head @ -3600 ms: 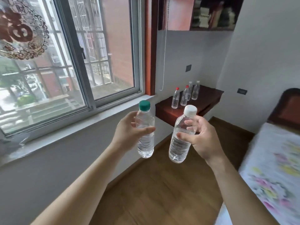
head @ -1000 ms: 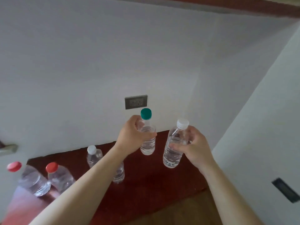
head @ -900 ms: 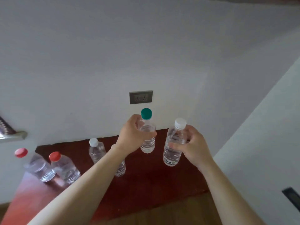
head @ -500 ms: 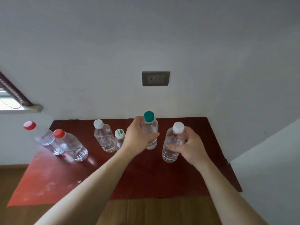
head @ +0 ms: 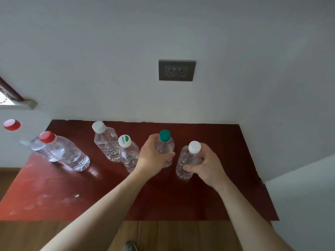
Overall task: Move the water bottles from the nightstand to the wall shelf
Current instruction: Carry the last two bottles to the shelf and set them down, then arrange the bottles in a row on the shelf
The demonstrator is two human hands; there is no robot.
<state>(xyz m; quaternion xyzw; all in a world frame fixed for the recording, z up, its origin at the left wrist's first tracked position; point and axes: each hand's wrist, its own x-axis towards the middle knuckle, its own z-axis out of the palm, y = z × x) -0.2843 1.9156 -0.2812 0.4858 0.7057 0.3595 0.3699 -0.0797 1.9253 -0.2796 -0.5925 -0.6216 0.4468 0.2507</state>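
Two clear plastic bottles in hand: green-capped one in left grip, white-capped one in right grip, both closed tight, low over dark red counter. Next, probably: lift toward unseen shelf.

Left hand grips the green-capped bottle, right hand the white-capped bottle, over the nightstand.
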